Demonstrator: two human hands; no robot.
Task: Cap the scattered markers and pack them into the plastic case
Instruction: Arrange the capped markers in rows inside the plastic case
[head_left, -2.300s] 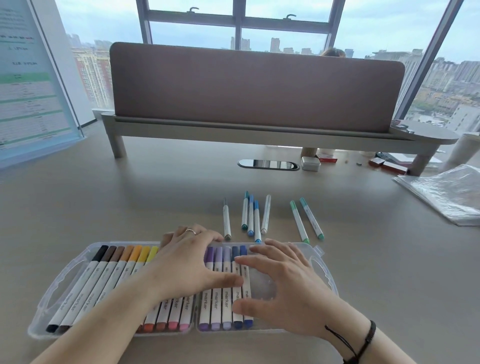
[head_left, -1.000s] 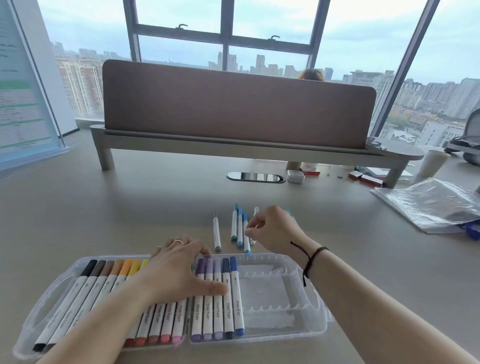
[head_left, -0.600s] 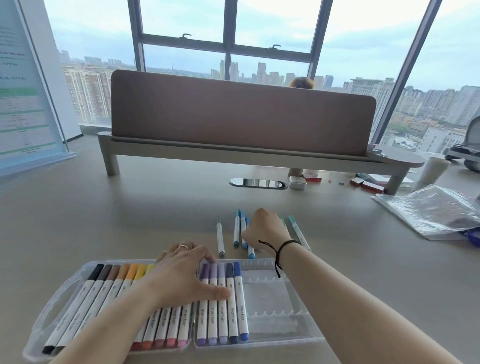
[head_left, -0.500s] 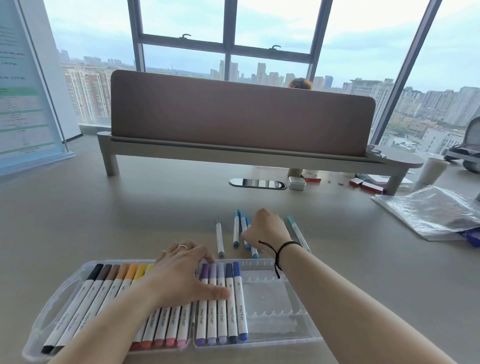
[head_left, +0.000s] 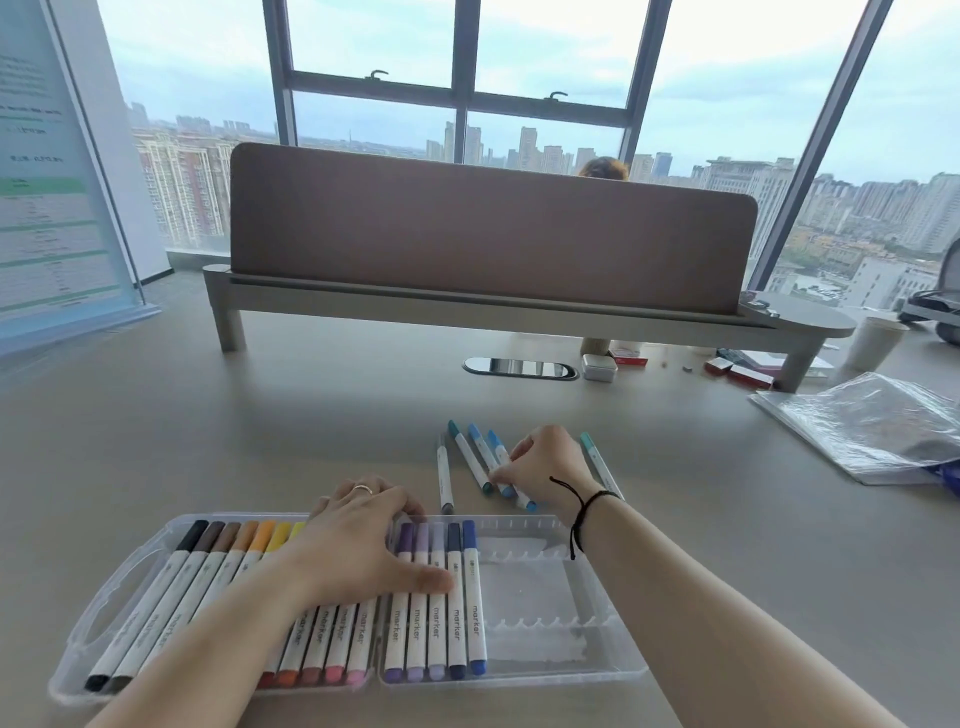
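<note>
Risk: right hand (head_left: 540, 467), pinching a blue marker (head_left: 506, 467) in a tight row of loose markers, may nudge its neighbours so they roll | Place: marker under its fingertips, just beyond case (head_left: 587, 670) far rim | left hand (head_left: 358, 551) flat, fingers straight, pressing packed markers.

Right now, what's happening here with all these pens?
A person is packing markers into a clear plastic case on the desk. The left hand lies flat on the markers already lined up in it, black through dark blue; the slots at the right end are still bare. The right hand reaches past the case and pinches one of the blue markers lying loose on the desk. A grey marker and a teal marker also wait there.
</note>
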